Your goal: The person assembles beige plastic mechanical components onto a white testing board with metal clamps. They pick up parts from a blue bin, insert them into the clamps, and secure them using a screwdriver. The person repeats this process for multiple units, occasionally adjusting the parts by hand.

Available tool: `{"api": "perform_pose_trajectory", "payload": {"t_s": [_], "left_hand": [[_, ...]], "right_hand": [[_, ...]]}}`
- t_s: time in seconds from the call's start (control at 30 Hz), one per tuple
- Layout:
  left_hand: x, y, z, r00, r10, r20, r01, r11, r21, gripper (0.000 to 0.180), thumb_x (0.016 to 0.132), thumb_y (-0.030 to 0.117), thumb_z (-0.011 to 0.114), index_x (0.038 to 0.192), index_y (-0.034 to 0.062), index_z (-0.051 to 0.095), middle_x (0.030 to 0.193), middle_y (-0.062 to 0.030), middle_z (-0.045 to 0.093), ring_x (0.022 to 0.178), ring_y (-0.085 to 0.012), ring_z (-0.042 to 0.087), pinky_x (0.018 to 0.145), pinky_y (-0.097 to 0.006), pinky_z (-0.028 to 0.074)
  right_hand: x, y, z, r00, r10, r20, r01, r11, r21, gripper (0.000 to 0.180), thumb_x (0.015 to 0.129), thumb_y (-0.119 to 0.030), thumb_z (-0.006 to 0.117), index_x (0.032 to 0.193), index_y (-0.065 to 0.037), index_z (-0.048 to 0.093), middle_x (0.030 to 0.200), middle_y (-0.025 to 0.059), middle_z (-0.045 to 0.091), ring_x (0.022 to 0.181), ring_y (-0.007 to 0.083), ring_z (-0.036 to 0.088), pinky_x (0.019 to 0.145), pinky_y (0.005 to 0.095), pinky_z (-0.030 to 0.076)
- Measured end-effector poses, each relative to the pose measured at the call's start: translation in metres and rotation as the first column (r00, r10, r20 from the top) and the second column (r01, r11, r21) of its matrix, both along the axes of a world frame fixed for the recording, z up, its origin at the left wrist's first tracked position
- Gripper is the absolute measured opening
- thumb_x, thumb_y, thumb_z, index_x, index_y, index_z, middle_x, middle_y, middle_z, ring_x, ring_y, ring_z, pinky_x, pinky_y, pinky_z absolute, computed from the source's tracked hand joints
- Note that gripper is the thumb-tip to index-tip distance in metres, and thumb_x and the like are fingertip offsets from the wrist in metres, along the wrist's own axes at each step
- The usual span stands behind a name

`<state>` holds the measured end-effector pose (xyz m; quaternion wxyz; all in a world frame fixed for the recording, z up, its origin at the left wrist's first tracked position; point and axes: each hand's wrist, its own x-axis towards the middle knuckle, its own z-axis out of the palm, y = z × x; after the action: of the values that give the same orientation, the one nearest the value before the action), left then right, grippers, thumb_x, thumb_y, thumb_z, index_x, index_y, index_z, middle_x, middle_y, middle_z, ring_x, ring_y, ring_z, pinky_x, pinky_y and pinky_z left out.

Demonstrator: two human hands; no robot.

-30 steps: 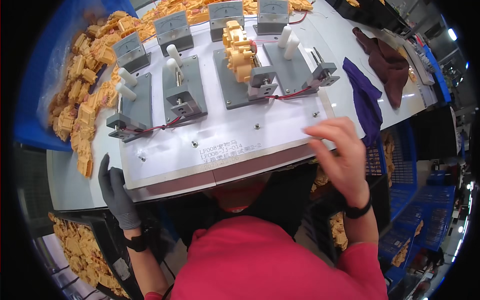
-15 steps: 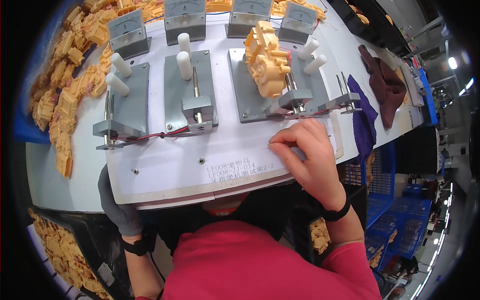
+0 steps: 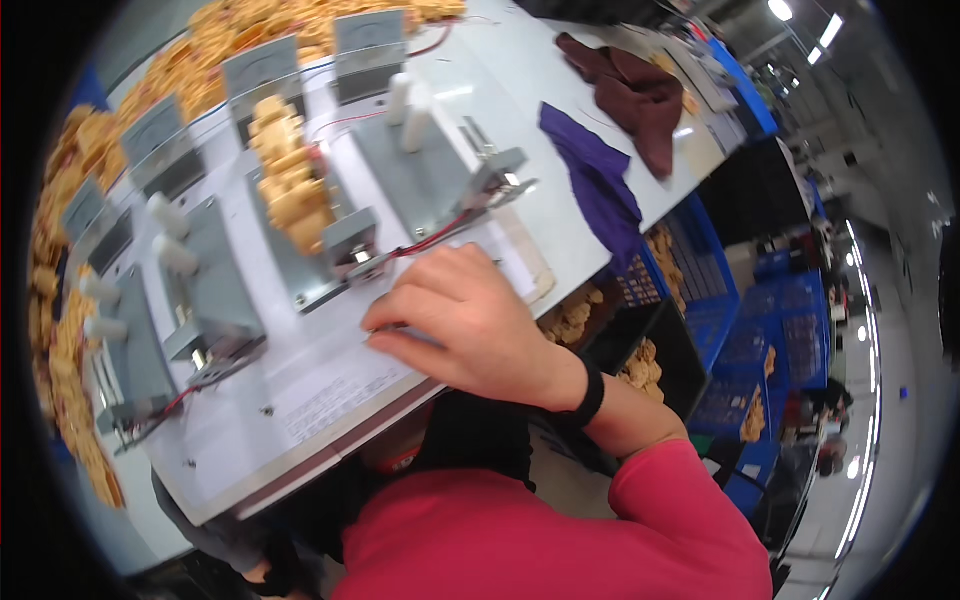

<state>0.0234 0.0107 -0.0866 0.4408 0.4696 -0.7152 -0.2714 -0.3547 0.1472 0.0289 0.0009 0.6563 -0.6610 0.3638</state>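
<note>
My right hand (image 3: 465, 320) hovers over the front of the white paper-covered board (image 3: 330, 375), its fingers bent and thumb close to the index fingertip. Anything pinched there is too small to make out. Just beyond it is a grey fixture plate (image 3: 320, 290) with a metal clamp block (image 3: 352, 240). A yellow plastic gear housing (image 3: 290, 180) rests tilted on that plate, apart from my hand. My left hand (image 3: 195, 525), in a grey glove, is at the board's near left edge; its fingers are hidden.
More grey plates with white pegs (image 3: 175, 250) stand either side, and dial meters (image 3: 262, 80) line the back. Yellow housings (image 3: 220, 40) are heaped behind. A purple cloth (image 3: 595, 185) and a brown cloth (image 3: 635, 100) lie right. Blue crates (image 3: 695, 290) stand below the table's right edge.
The view has swung to the right, so the fixtures appear shifted left and turned. My right hand now appears nearer the clamp block by the yellow housing. The housing stays on its plate.
</note>
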Motion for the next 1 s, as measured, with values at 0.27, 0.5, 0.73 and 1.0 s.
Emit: {"api": "perform_pose_trajectory", "payload": {"t_s": [0.27,0.5,0.73,1.0], "left_hand": [[0.01,-0.002,-0.003,0.997,0.044,0.064,-0.04,0.997,-0.062,0.065,0.102,0.044,0.04,0.144,-0.006,0.041,0.145,-0.0193,0.047,0.133,-0.0326,0.045,0.111,-0.042,0.033],[-0.007,0.005,0.003,0.988,0.146,-0.041,-0.146,0.989,0.006,0.063,0.103,0.043,0.041,0.143,-0.006,0.042,0.144,-0.019,0.047,0.133,-0.0315,0.045,0.111,-0.041,0.033],[0.005,0.0,0.002,0.996,0.08,0.043,-0.077,0.995,-0.056,0.064,0.103,0.044,0.041,0.143,-0.0061,0.042,0.144,-0.019,0.048,0.132,-0.0314,0.046,0.111,-0.041,0.033],[0.002,-0.001,0.001,0.996,0.076,0.038,-0.075,0.996,-0.04,0.076,0.1,0.056,0.041,0.143,-0.0067,0.042,0.143,-0.02,0.048,0.131,-0.0326,0.047,0.11,-0.042,0.034]], "right_hand": [[0.001,0.001,-0.007,1.0,0.001,0.002,-0.001,0.998,-0.067,0.019,0.078,-0.018,0.078,0.092,-0.014,0.067,0.085,-0.0011,0.058,0.084,0.0198,0.057,0.078,0.0337,0.039],[0.004,-0.001,-0.008,1.0,0.002,0.0,-0.002,0.995,-0.097,0.018,0.078,-0.019,0.078,0.092,-0.015,0.066,0.084,-0.0022,0.056,0.082,0.0186,0.056,0.076,0.033,0.038],[0.003,0.0,-0.008,1.0,0.0,-0.026,-0.003,0.995,-0.103,0.015,0.08,-0.018,0.078,0.09,-0.016,0.067,0.082,-0.0029,0.055,0.079,0.0168,0.056,0.076,0.0321,0.038],[0.002,-0.002,-0.009,0.998,0.018,-0.057,-0.026,0.988,-0.153,0.014,0.079,-0.016,0.078,0.087,-0.016,0.066,0.08,-0.0038,0.056,0.075,0.0154,0.056,0.077,0.0307,0.039]]}}
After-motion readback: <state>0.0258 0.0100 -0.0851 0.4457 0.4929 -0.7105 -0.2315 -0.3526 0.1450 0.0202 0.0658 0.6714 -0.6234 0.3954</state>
